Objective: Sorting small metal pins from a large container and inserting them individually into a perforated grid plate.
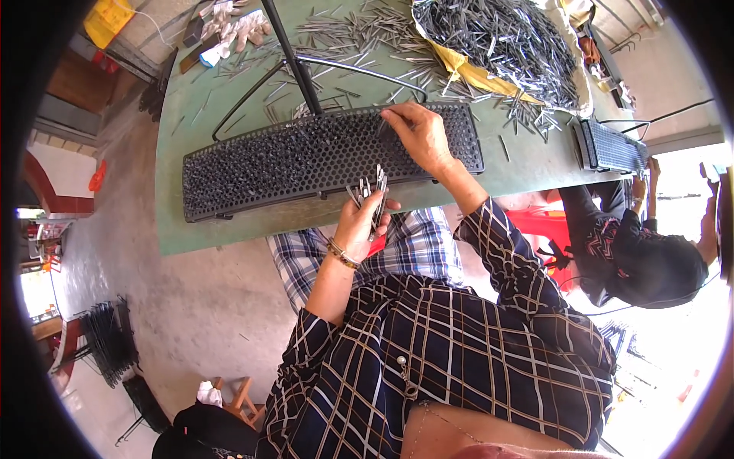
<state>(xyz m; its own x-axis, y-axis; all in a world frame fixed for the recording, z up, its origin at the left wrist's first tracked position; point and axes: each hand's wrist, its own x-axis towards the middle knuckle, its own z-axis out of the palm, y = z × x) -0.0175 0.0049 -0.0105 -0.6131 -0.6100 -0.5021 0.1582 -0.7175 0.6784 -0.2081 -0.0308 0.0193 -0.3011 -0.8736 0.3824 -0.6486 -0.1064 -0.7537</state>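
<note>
A long black perforated panel point(359, 153) lies across the table in front of me, with a black rod and a bent wire frame at its far side. Its left part is filled with small dark pieces; round holes show bare toward the middle and right. My left hand point(355, 228) is closed around a bundle of thin dark strips point(375, 190), just off the panel's near edge. Over the panel's right half, my right hand point(425, 141) has its fingers pinched together near the far edge. Whatever lies between those fingertips is too small to make out.
A heap of dark strips point(505, 46) sits on a yellow-and-white sack at the far right of the green table point(187, 138). Loose strips are scattered beyond the panel. Work gloves point(245, 32) lie far left. On the right, a co-worker point(642, 252) sits by another perforated panel point(618, 147).
</note>
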